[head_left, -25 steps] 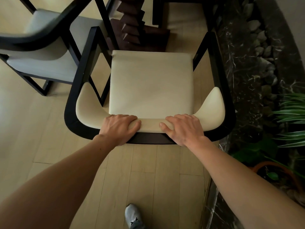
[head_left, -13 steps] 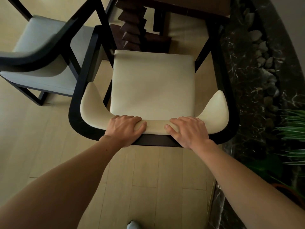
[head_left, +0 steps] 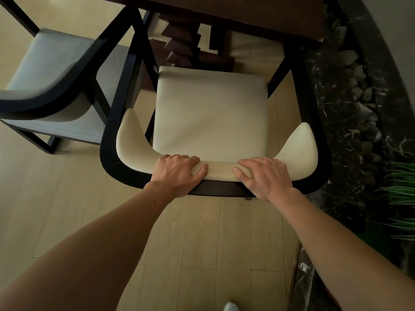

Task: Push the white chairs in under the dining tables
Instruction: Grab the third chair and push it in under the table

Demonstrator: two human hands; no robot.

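Your left hand (head_left: 179, 173) and right hand (head_left: 265, 176) both grip the backrest of the white chair (head_left: 211, 115), its seat pointing straight ahead toward the dining table (head_left: 235, 12), front edge not yet under.

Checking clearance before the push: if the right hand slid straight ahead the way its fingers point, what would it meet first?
Beyond the backrest the right hand grips, only the cream seat lies below; next likely the dark table's edge, though depth is unclear.

2 chairs (head_left: 211, 113) (head_left: 56, 86), 1 table (head_left: 235, 12), 2 hands (head_left: 177, 173) (head_left: 267, 178), 1 shoe (head_left: 231, 307).
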